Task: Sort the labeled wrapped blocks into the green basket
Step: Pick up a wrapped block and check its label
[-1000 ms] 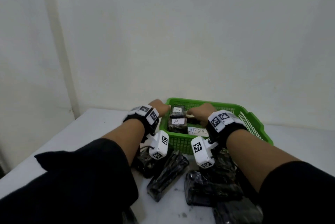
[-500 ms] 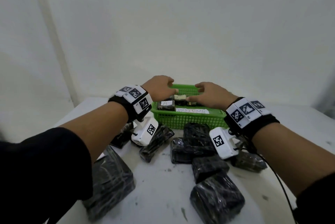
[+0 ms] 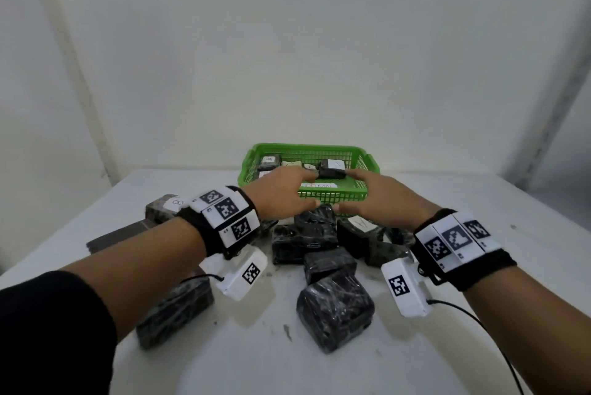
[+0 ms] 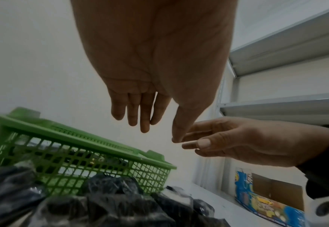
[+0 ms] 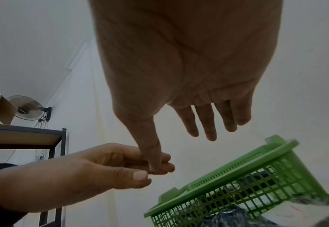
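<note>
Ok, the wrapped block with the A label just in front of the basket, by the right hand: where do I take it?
Probably from above, with the right hand, which hovers open nearest it. Put the fingers on the two dark side faces of the A-labelled block, since its label faces up and the top is free. The green basket is just beyond, and other wrapped blocks crowd its left, so a sideways approach looks cramped.

One green basket, two hands, wrapped blocks too overlapped to count
</note>
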Demonstrator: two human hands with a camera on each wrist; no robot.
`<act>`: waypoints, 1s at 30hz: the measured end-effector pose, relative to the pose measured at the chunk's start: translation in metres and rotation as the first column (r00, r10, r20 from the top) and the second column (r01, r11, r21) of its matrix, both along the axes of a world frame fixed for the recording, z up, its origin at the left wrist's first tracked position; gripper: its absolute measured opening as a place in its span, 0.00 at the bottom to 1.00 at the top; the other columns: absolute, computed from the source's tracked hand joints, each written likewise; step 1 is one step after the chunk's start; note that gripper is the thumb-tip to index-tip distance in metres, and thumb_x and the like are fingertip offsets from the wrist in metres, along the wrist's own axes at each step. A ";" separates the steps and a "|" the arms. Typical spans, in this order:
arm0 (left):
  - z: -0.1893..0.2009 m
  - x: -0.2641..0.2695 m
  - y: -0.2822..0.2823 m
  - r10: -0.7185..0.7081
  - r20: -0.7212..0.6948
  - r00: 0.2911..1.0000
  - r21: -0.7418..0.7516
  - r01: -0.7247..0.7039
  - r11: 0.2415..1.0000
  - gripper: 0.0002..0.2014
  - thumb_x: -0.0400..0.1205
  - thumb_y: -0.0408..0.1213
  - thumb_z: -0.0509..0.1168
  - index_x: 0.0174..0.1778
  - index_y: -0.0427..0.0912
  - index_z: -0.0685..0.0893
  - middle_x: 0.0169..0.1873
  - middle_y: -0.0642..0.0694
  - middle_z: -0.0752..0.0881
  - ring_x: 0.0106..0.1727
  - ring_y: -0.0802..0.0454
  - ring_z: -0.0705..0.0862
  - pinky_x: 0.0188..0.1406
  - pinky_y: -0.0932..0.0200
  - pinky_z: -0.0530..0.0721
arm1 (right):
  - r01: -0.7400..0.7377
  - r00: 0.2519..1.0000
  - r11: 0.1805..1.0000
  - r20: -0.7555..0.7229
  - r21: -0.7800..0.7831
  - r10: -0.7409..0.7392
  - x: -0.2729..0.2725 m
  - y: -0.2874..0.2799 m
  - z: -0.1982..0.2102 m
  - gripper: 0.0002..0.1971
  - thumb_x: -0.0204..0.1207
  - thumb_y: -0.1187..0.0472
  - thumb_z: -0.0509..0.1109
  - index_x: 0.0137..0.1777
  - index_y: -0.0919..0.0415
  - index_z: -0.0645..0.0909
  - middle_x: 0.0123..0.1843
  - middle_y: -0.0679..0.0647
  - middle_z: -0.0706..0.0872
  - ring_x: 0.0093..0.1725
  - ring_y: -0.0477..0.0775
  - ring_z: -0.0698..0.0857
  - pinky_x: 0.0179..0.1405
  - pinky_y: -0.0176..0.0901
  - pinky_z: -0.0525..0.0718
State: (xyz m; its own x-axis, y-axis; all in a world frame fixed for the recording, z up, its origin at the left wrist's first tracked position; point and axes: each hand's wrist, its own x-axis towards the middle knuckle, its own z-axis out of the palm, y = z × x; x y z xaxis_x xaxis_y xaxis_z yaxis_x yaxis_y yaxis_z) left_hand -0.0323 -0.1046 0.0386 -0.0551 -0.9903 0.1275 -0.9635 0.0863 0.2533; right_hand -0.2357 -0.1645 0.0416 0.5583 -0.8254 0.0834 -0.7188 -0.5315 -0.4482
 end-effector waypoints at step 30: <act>-0.058 -0.046 0.023 -0.150 0.121 0.981 0.206 0.123 0.971 0.16 0.77 0.39 0.73 0.60 0.42 0.89 0.51 0.43 0.87 0.53 0.45 0.85 0.47 0.59 0.81 | -0.286 0.926 0.957 -0.266 -0.040 0.266 -0.016 -0.002 -0.080 0.21 0.77 0.54 0.79 0.70 0.45 0.87 0.54 0.44 0.89 0.63 0.55 0.75 0.63 0.54 0.81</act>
